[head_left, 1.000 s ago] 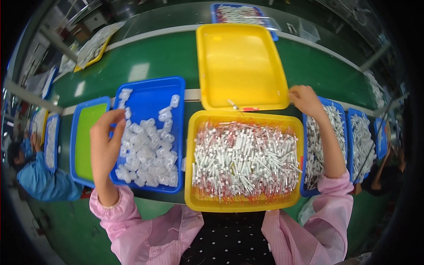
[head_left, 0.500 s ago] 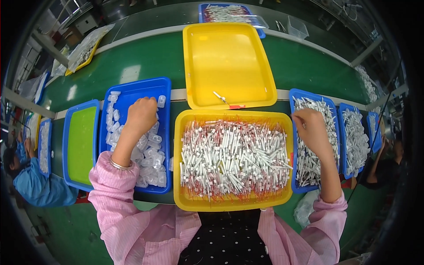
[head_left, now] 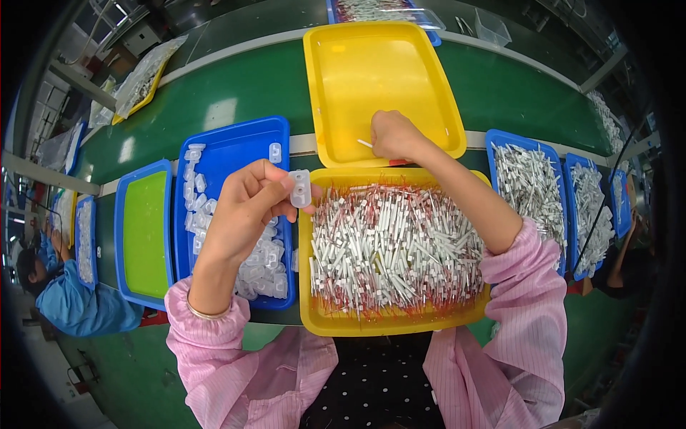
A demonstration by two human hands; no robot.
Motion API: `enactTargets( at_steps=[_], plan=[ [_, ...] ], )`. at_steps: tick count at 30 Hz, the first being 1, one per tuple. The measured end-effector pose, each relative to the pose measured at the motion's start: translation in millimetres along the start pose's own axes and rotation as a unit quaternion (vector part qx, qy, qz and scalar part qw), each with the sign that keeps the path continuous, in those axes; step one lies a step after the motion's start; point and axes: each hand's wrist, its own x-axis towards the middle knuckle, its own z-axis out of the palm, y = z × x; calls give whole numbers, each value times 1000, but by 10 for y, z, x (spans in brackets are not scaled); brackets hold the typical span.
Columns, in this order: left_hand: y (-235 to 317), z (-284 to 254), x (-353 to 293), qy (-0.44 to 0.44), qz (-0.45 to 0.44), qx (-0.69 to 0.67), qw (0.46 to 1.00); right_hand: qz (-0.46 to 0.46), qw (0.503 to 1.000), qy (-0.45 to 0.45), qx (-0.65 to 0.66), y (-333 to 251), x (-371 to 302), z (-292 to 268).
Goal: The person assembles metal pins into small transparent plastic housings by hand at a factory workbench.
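Fingers of the left hand press together on one clear piece, pinching its left edge between thumb and forefinger; the other fingers curl in behind, their tips partly hidden by the piece. Small and translucent, the piece is longer than it is wide, with rounded corners and two round marks, one above the other, on the face turned to the camera. It stands nearly upright, in view between the blue tray and the near yellow tray.

On the right hand, the fingers are bent and bunched close over the near side of the far yellow tray, at one stick. Its slim white end juts out to the left of the fingertips; the rest lies hidden under the hand, so I cannot tell whether they grip it or only touch it. A bit of red shows below the hand, at the tray's near rim.

More sticks, white with thin red wires, fill the near yellow tray. Loose clear pieces heap in the blue tray, partly behind the left hand.
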Motion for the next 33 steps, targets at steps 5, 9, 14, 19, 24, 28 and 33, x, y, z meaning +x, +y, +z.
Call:
enactTargets(
  at_steps=[5, 9, 14, 19, 24, 28, 33],
  plan=[
    [-66, 118, -82, 36, 38, -37, 998, -13, 978, 58, 201, -32, -464, -213],
    [-133, 243, -32, 60, 62, -8, 996, -17, 927, -50, 371, -91, -1058, -62],
    [-171, 467, 54, 39, 43, -16, 998, -121, 969, 197, 86, 110, -1396, -102],
    [-201, 557, -8, 6, 61, -46, 997, 37, 954, 288, 76, 609, -1936, -467],
    [-325, 834, 60, -71, 45, -98, 992, 207, 929, 265, -153, 1399, -2344, -161],
    [-542, 760, 209, -122, 46, -119, 984, 190, 921, 335, 59, 1311, -2271, 14],
    [-615, 726, 289, -152, 68, -137, 976, 142, 915, 377, -21, 1417, -1925, 152]
  ],
)
